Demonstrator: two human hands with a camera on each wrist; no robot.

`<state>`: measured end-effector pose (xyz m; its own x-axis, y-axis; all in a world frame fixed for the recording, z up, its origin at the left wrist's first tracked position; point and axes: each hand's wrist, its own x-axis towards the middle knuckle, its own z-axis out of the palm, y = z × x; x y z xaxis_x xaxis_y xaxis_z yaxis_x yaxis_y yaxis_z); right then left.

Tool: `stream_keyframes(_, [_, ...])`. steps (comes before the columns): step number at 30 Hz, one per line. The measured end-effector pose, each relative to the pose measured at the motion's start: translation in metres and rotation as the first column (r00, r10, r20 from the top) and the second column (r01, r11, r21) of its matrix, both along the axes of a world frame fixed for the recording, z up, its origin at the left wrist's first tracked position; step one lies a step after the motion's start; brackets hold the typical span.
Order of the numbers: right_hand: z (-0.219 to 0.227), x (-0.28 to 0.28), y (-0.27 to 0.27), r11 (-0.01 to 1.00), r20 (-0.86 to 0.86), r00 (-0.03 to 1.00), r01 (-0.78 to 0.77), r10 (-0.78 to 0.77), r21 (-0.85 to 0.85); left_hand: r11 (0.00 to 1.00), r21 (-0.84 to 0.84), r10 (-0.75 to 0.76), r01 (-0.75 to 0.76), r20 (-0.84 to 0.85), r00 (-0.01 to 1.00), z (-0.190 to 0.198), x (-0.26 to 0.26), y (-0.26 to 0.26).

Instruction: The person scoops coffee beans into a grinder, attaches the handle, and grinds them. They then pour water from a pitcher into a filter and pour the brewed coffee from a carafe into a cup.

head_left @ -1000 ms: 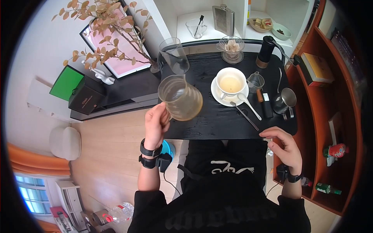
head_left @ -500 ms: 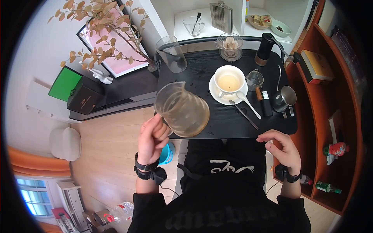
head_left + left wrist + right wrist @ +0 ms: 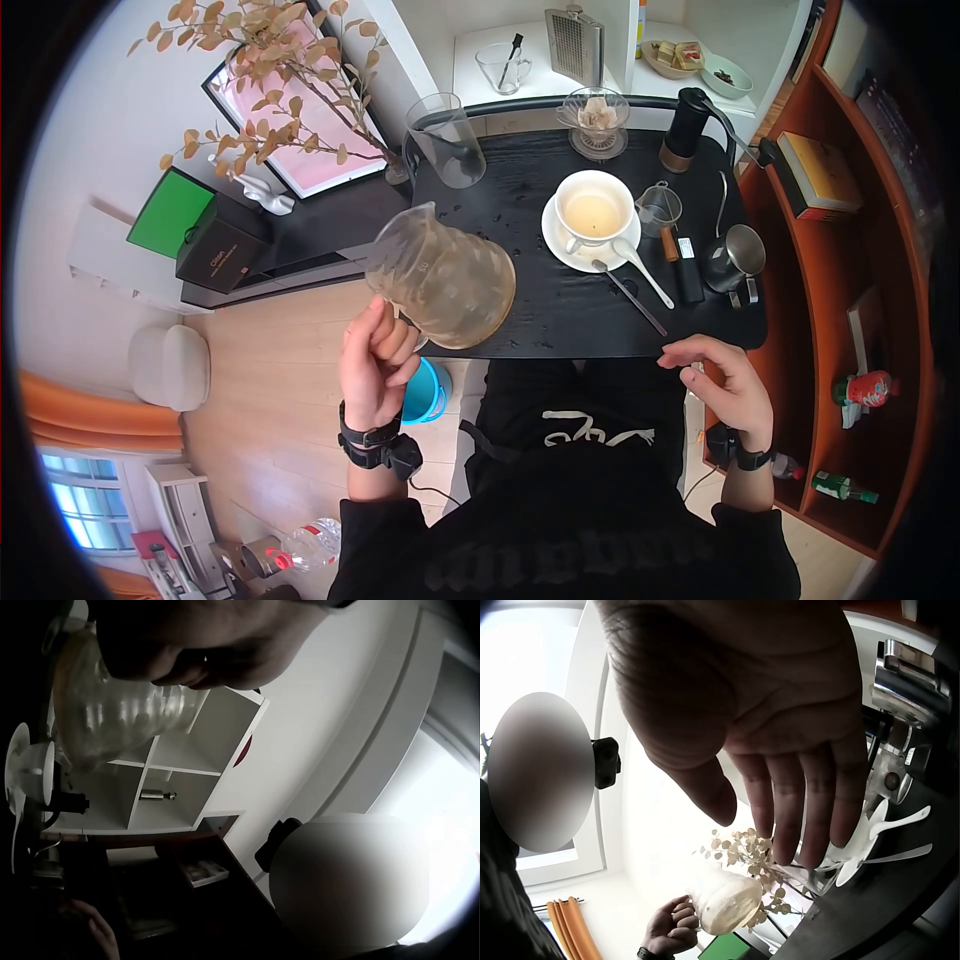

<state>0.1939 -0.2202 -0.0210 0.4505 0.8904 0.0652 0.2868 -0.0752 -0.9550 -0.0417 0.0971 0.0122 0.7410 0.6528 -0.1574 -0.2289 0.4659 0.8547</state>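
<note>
My left hand (image 3: 378, 362) grips the handle of a ribbed clear glass jug (image 3: 455, 285), which is tilted over the front left of the black table. A thin brownish tint shows round the jug's base. In the left wrist view the same jug (image 3: 112, 712) hangs beside the dark fingers. At the table's front right edge, my right hand (image 3: 728, 378) is relaxed and holds nothing; its fingers (image 3: 787, 802) are nearly straight in the right wrist view. A white cup (image 3: 594, 210) of pale yellow liquid sits on a saucer with a white spoon (image 3: 645, 275), a thin metal spoon (image 3: 630, 298) beside it.
A tall clear glass (image 3: 447, 142) stands at the back left. Behind the cup is a glass dripper (image 3: 597, 125); a black hand grinder (image 3: 684, 130), small glass cup (image 3: 660, 208) and metal pitcher (image 3: 737, 255) line the right. A blue bucket (image 3: 428, 392) is below the table's front edge.
The left hand has brought the jug closer to my body and then left, tipping it further onto its side. My right hand has barely moved.
</note>
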Motion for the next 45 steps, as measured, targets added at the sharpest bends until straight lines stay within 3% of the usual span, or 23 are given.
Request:
stream_keyframes(1, [0.000,0.000,0.000,1.000,0.003,1.000,-0.001,0.001,0.000,1.000,-0.003,-0.011,0.011,-0.023,1.000,-0.001,0.000,0.000])
stream_keyframes(3, [0.001,-0.001,0.000,1.000,0.008,1.000,-0.002,0.002,-0.004,0.952,0.305,0.017,0.023,-0.128,0.992,-0.007,0.004,-0.008])
stream_keyframes(5, [0.000,-0.001,-0.001,1.000,0.012,1.000,-0.017,0.017,0.004,0.822,0.569,0.136,0.023,-0.235,0.962,-0.019,0.005,-0.011])
stream_keyframes(6, [0.000,0.000,-0.002,1.000,0.015,1.000,-0.025,0.025,0.009,0.783,0.621,0.161,0.032,-0.253,0.954,-0.021,0.005,-0.011])
stream_keyframes(9, [0.002,0.002,-0.003,1.000,0.022,1.000,-0.011,0.011,-0.003,0.945,0.324,-0.003,0.056,-0.160,0.987,-0.019,0.000,-0.002])
stream_keyframes(10, [0.003,0.002,-0.003,1.000,0.016,1.000,0.006,-0.006,-0.005,0.987,0.094,-0.127,0.129,-0.026,0.992,-0.017,-0.004,0.004])
stream_keyframes(13, [0.004,0.002,-0.002,1.000,0.011,1.000,0.030,-0.030,-0.006,0.993,0.007,-0.118,0.118,-0.003,0.993,-0.017,-0.007,-0.001])
stream_keyframes(15, [0.004,0.001,-0.003,1.000,0.020,1.000,0.017,-0.017,0.001,0.919,0.379,-0.051,0.105,-0.149,0.987,-0.020,-0.006,-0.011])
stream_keyframes(17, [0.005,0.001,-0.002,1.000,0.016,1.000,0.017,-0.017,0.005,0.745,0.656,0.071,0.119,-0.255,0.964,-0.023,-0.006,-0.015])
stream_keyframes(18, [0.005,0.000,-0.001,1.000,0.013,1.000,0.017,-0.018,0.006,0.779,0.617,0.071,0.108,-0.259,0.963,-0.023,-0.006,-0.013])
stream_keyframes(20, [0.005,-0.001,-0.001,1.000,0.011,1.000,0.015,-0.015,0.000,0.961,0.267,-0.039,0.064,-0.098,0.994,-0.014,-0.007,-0.007])
stream_keyframes(21, [0.006,-0.001,-0.001,1.000,0.011,1.000,0.014,-0.014,-0.002,0.995,0.072,-0.066,0.066,-0.002,0.998,-0.010,-0.008,-0.003])
stream_keyframes(22, [0.005,-0.001,-0.001,1.000,0.015,1.000,0.011,-0.010,-0.002,0.997,-0.012,-0.082,0.083,0.033,0.996,-0.010,-0.010,-0.001])
stream_keyframes(25, [0.004,0.000,0.001,1.000,0.024,1.000,0.005,-0.005,0.002,0.948,0.313,-0.016,0.055,-0.127,0.992,-0.012,-0.011,-0.009])
stream_keyframes(28, [0.005,-0.002,0.001,1.000,0.020,1.000,0.005,-0.005,0.000,0.882,0.468,0.055,0.044,-0.196,0.979,-0.018,-0.013,-0.011])
stream_keyframes(31, [0.005,-0.001,0.002,1.000,0.026,1.000,-0.008,0.008,-0.002,0.876,0.480,0.123,-0.036,-0.151,0.981,-0.022,-0.012,-0.008])
stream_keyframes(34, [0.006,0.000,0.002,1.000,0.027,0.999,-0.017,0.017,-0.006,0.815,0.578,0.120,0.039,-0.233,0.965,-0.024,-0.013,-0.008])
stream_keyframes(36, [0.007,0.002,0.003,1.000,0.021,0.999,-0.028,0.028,-0.004,0.935,0.353,0.012,0.045,-0.156,0.988,-0.020,-0.012,-0.005])
stream_keyframes(38, [0.008,0.004,0.003,0.999,0.013,0.999,-0.037,0.037,-0.003,0.991,0.109,-0.069,0.074,-0.050,0.996,-0.016,-0.010,-0.002])
stream_keyframes(41, [0.010,0.003,0.004,0.999,0.001,0.999,-0.047,0.047,0.004,0.995,0.085,-0.046,0.051,-0.066,0.997,-0.015,-0.009,-0.006])
stream_keyframes(43, [0.011,0.003,0.005,0.999,-0.002,0.999,-0.049,0.049,0.009,0.893,0.448,0.043,0.045,-0.183,0.982,-0.020,-0.010,-0.013])
stream_keyframes(45, [0.009,0.003,0.005,0.999,-0.009,0.999,-0.046,0.046,0.008,0.634,0.767,0.173,0.094,-0.260,0.950,-0.025,-0.008,-0.017])
